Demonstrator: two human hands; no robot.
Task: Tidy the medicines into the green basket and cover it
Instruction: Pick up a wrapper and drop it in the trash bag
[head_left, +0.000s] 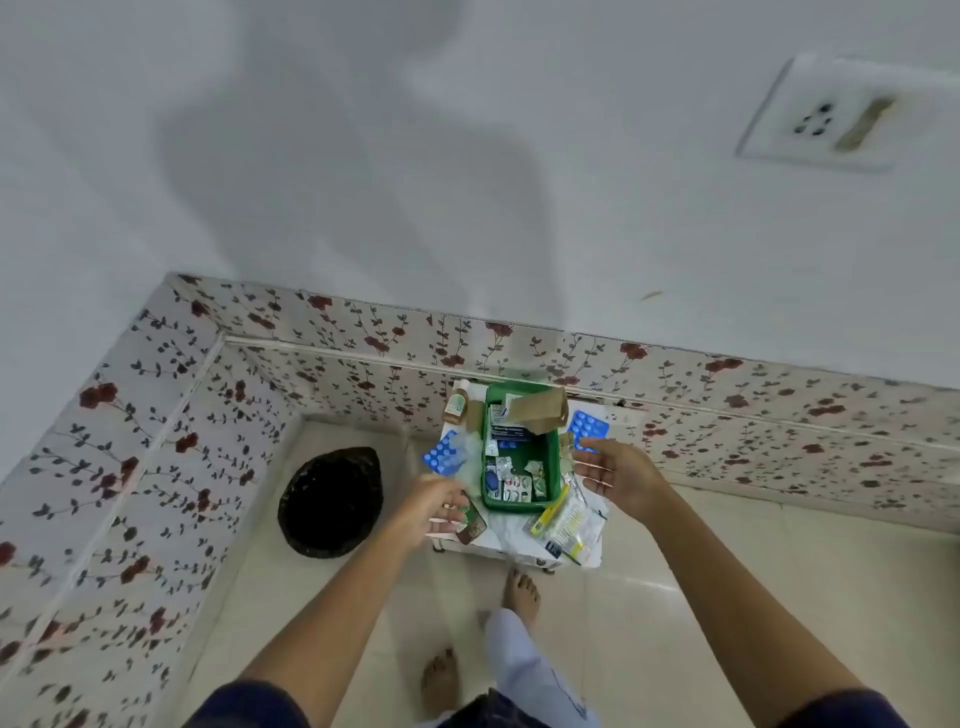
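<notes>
A green basket (554, 457) stands on a small white table (496, 543), holding boxes, blister strips and a brown paper packet (540, 408). Blue blister packs lie left (441, 454) and right (589, 427) of it. A small bottle (457, 406) stands at the back left. Yellow and clear sachets (563, 522) lie at the front right. My left hand (441, 506) is closed on a dark brownish strip (472, 522) at the basket's front left. My right hand (613, 470) hovers open, palm up, beside the basket's right wall.
A black bin (330, 501) sits on the tiled floor left of the table. Floral-papered walls close in behind and on the left. My bare feet (522, 595) stand just before the table. A wall socket (821, 122) is high on the right.
</notes>
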